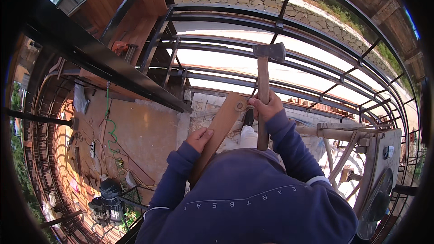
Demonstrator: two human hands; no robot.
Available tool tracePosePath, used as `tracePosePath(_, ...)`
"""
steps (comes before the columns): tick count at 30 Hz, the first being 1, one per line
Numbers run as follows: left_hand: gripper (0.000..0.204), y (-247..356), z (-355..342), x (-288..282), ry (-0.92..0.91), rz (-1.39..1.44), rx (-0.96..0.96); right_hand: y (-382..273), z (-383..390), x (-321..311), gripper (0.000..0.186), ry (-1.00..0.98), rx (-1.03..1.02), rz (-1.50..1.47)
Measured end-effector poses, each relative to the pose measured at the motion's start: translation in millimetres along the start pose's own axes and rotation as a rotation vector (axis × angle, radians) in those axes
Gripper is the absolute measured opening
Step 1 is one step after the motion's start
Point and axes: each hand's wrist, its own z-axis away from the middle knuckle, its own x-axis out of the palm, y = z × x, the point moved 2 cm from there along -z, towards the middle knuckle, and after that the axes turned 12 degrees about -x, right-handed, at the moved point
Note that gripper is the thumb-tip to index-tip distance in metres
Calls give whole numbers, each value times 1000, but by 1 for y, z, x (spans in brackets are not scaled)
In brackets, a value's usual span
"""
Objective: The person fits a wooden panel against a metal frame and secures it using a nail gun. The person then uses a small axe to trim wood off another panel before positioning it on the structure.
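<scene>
My left hand (pixel 200 139) grips a long, narrow wooden board (pixel 221 119), which slants up from against my body toward the middle of the view. My right hand (pixel 269 108) is closed round the wooden handle of an axe (pixel 263 77), whose dark metal head (pixel 269 52) is at the top. A small ring-ended metal piece (pixel 239 105) sits at the board's upper end by my right thumb; I cannot tell whether my fingers hold it too. One of my shoes (pixel 248 117) shows below.
Black steel rails (pixel 316 27) curve across the front. Wooden boxing (pixel 140 0) holds a red tool (pixel 121 48) at upper left. A green coiled hose (pixel 111 129), cables and black equipment (pixel 108 190) lie below on the left. A scaffold frame (pixel 370 144) stands at right.
</scene>
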Motion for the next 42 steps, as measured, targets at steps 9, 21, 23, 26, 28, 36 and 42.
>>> tracePosePath(9, 44, 85, -139, 1, -93, 270, -86, 39, -96, -108, 23, 64, 58, 118)
tracePosePath(21, 55, 210, -304, 24, 474, -276, -37, 81, -170, -187, 34, -35, -38, 695)
tracePosePath(23, 56, 220, -330, 25, 479, -310, -89, 80, -182, -188, 32, -44, -52, 681)
tracePosePath(26, 61, 213, -368, 22, 433, -266, -106, 73, -193, -184, 31, -30, -31, 696)
tracePosePath(28, 67, 211, -380, 20, 371, -171, -83, 73, -201, -187, 31, -32, -54, 687)
tracePosePath(36, 62, 219, -375, 21, 249, 77, -87, 83, -221, -189, 32, -28, -26, 635)
tracePosePath(42, 48, 217, -351, 33, -804, 938, -232, 77, -222, -184, 30, -10, -73, 614)
